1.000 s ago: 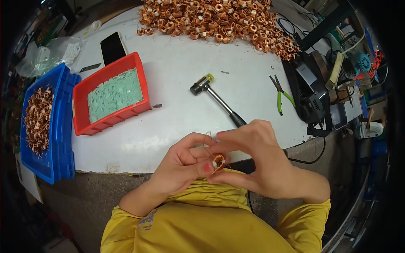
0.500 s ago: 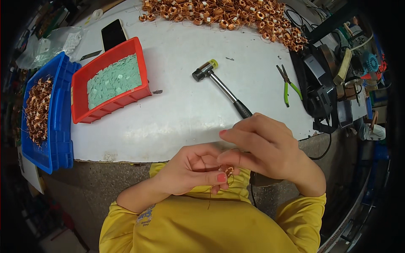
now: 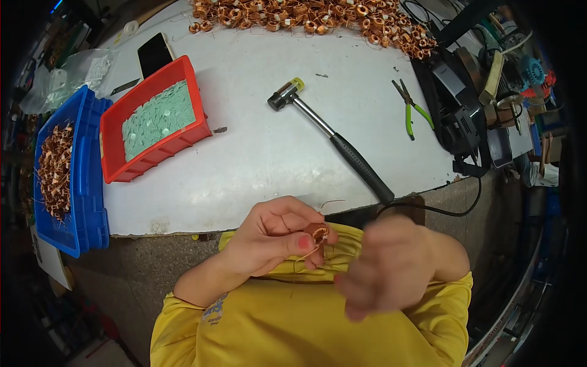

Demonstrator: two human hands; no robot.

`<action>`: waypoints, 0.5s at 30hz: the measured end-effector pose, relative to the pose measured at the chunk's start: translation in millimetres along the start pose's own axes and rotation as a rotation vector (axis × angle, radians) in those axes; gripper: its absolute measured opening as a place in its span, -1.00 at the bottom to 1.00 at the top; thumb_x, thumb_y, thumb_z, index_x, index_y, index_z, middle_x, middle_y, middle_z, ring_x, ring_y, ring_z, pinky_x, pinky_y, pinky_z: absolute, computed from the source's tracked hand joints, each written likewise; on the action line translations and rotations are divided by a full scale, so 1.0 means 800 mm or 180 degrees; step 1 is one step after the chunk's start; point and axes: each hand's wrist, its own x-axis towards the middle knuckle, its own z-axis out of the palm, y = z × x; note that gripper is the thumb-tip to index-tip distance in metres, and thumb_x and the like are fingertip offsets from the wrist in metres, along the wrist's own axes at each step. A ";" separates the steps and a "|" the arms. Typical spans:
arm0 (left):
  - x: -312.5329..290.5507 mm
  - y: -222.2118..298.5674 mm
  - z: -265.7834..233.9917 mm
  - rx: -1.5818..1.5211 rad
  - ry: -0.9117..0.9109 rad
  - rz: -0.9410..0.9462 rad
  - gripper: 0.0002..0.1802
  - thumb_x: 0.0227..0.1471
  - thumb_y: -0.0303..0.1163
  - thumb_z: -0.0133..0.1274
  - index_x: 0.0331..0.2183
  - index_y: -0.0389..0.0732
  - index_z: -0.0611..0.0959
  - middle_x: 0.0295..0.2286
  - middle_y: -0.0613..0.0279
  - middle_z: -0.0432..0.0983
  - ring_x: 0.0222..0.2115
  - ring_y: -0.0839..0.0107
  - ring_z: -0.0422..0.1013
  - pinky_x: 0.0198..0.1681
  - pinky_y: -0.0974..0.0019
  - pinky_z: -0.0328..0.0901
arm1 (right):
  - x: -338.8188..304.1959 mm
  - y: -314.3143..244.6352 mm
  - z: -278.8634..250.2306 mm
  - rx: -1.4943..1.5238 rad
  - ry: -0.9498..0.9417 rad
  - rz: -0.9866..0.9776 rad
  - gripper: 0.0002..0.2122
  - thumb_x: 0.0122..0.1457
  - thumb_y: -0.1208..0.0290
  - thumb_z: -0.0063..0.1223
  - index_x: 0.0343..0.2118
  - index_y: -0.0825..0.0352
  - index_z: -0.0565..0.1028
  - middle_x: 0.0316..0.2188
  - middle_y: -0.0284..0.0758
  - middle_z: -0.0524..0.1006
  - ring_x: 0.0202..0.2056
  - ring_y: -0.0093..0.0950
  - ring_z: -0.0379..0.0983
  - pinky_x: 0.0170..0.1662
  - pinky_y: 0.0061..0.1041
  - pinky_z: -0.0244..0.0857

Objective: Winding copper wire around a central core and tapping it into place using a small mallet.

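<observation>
My left hand (image 3: 272, 237) pinches a small copper-wound ring coil (image 3: 320, 232) between thumb and fingers, just past the table's near edge. Loose ends of copper wire stick out of the coil, above and below the fingers. To the right of it is my right hand (image 3: 391, 266), apart from the coil and smeared by motion. Its fingers are too blurred to show whether they hold anything. A mallet (image 3: 327, 134) with a black grip and a yellow face lies on the table beyond my hands, its handle end near the front edge.
A red bin (image 3: 197, 129) of pale green pieces stands left, beside a blue crate (image 3: 78, 183) of copper coils. Many more coils (image 3: 318, 15) are heaped at the back. Green-handled pliers (image 3: 409, 110) lie right, near dark equipment (image 3: 458, 128). A phone (image 3: 155, 55) lies behind the red bin.
My right hand has moved away from the coil, down and to the right, uncovering the coil and the mallet's grip. The left hand keeps its hold. The whole view has shifted slightly.
</observation>
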 end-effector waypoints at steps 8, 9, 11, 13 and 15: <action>0.000 -0.002 -0.006 -0.0325 -0.0416 -0.0171 -0.80 -0.03 -0.67 0.02 -0.28 -0.36 0.48 -0.29 -0.21 0.49 -0.52 0.29 0.49 -0.47 0.35 0.42 | 0.018 0.018 -0.008 0.1034 0.0831 0.2513 -0.79 0.06 0.44 -0.13 -0.68 0.26 0.44 -0.66 -0.42 0.36 -0.60 -0.51 0.19 -0.46 -0.58 0.15; 0.000 -0.002 -0.007 -0.0341 -0.0416 -0.0207 -0.80 -0.03 -0.67 0.02 -0.28 -0.36 0.48 -0.29 -0.21 0.49 -0.52 0.29 0.49 -0.47 0.35 0.42 | 0.023 0.031 -0.004 0.1353 0.0640 0.2793 -0.77 0.09 0.45 -0.15 -0.68 0.27 0.43 -0.68 -0.43 0.35 -0.62 -0.55 0.17 -0.49 -0.63 0.11; -0.001 -0.001 -0.008 -0.0317 -0.0464 -0.0296 -0.80 -0.04 -0.67 0.03 -0.28 -0.36 0.48 -0.28 -0.24 0.48 -0.52 0.28 0.50 -0.47 0.34 0.43 | 0.028 0.046 0.003 0.1675 0.0468 0.3080 -0.74 0.13 0.45 -0.18 -0.69 0.28 0.41 -0.71 -0.44 0.35 -0.63 -0.59 0.14 -0.51 -0.67 0.08; -0.003 0.001 -0.009 -0.0274 -0.0510 -0.0369 -0.80 -0.04 -0.66 0.04 -0.28 -0.36 0.48 -0.27 -0.26 0.47 -0.52 0.27 0.50 -0.48 0.32 0.43 | 0.026 0.052 0.011 0.3248 -0.0078 0.4410 -0.73 0.15 0.49 -0.20 -0.68 0.33 0.40 -0.71 -0.45 0.32 -0.61 -0.68 0.12 -0.52 -0.73 0.03; -0.006 0.001 -0.010 -0.0202 -0.0532 -0.0373 -0.79 -0.04 -0.65 0.03 -0.27 -0.35 0.47 -0.27 -0.25 0.48 -0.52 0.27 0.50 -0.47 0.32 0.43 | 0.020 0.052 0.018 0.3418 -0.0181 0.4550 -0.74 0.15 0.48 -0.17 -0.67 0.33 0.41 -0.69 -0.45 0.32 -0.59 -0.69 0.12 -0.52 -0.74 0.03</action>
